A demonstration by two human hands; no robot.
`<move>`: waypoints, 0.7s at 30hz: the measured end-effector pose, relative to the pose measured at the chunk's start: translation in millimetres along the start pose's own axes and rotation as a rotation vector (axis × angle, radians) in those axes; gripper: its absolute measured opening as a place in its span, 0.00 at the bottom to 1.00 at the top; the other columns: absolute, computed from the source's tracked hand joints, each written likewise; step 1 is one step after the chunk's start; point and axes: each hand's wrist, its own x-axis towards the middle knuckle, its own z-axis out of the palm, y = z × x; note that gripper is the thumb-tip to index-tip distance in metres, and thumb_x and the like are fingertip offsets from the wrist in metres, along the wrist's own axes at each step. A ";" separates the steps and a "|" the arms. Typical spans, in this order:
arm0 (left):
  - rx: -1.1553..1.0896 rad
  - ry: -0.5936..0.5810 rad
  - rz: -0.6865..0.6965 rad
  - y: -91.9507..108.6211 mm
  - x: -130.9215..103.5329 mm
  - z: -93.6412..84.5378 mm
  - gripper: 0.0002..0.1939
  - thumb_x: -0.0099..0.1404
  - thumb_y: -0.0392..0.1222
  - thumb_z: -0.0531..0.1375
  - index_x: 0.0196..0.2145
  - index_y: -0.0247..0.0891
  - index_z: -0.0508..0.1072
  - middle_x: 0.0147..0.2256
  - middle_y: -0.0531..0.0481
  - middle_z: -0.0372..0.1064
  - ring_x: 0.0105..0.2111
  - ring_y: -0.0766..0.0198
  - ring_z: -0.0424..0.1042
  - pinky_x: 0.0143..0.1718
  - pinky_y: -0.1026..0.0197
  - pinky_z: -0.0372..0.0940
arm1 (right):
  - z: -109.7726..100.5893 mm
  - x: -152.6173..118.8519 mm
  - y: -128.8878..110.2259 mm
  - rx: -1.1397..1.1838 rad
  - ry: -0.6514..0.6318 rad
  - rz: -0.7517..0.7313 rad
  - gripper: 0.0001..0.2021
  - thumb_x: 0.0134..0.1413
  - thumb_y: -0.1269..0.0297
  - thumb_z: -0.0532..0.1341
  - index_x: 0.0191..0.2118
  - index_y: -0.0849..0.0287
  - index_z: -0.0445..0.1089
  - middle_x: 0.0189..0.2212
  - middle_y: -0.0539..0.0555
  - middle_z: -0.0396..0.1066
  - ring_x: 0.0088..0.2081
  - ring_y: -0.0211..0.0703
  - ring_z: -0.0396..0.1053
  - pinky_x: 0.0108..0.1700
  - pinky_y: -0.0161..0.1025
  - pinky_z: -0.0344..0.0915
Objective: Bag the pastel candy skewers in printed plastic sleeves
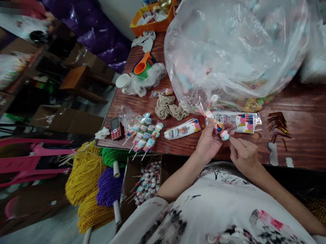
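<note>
My left hand (pixel 206 144) is closed around a small printed plastic wrapper (pixel 218 126) with marshmallows inside, just above the table's front edge. A pink and blue marshmallow (pixel 224 136) pokes out of the wrapper's near end. Against it press the fingertips of my right hand (pixel 244 152), the other fingers curled in. A stack of printed wrappers (pixel 240 121) lies right behind my hands, and a smaller stack (pixel 182 129) is to the left. Farther left, wrapped marshmallow sticks (pixel 147 134) lie in a pile.
A large clear bag (pixel 232 44) of marshmallows fills the table's back. Bent brown metal pieces (pixel 278 123) lie right; a red phone (pixel 117 129), cloth (pixel 169 107) and paper cup (pixel 123 81) lie left. Below stand a box of marshmallow sticks (pixel 147 180) and yellow cord bundles (pixel 84 172).
</note>
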 end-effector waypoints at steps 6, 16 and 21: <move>-0.052 0.036 0.018 -5.8 0.4 1.7 0.20 0.72 0.56 0.50 0.40 0.38 0.72 0.39 0.45 0.77 0.49 0.56 0.76 0.51 0.48 0.71 | 0.4 3.0 -1.8 -0.082 -0.056 -0.020 0.14 0.58 0.74 0.52 0.42 0.66 0.75 0.23 0.55 0.71 0.25 0.39 0.63 0.30 0.37 0.56; 0.040 -0.064 0.094 -3.5 -6.9 7.1 0.22 0.60 0.63 0.63 0.35 0.39 0.72 0.45 0.44 0.76 0.55 0.53 0.71 0.55 0.50 0.67 | -5.6 16.0 -11.4 0.876 -0.132 0.593 0.12 0.60 0.59 0.58 0.28 0.59 0.70 0.18 0.45 0.61 0.21 0.32 0.57 0.27 0.33 0.55; 0.092 -0.187 0.131 25.1 -1.4 -6.5 0.27 0.48 0.66 0.69 0.35 0.42 0.73 0.42 0.46 0.77 0.55 0.47 0.70 0.54 0.43 0.66 | -12.5 19.1 -14.8 1.055 -0.267 0.640 0.13 0.57 0.57 0.60 0.27 0.59 0.70 0.15 0.45 0.62 0.18 0.31 0.56 0.24 0.33 0.53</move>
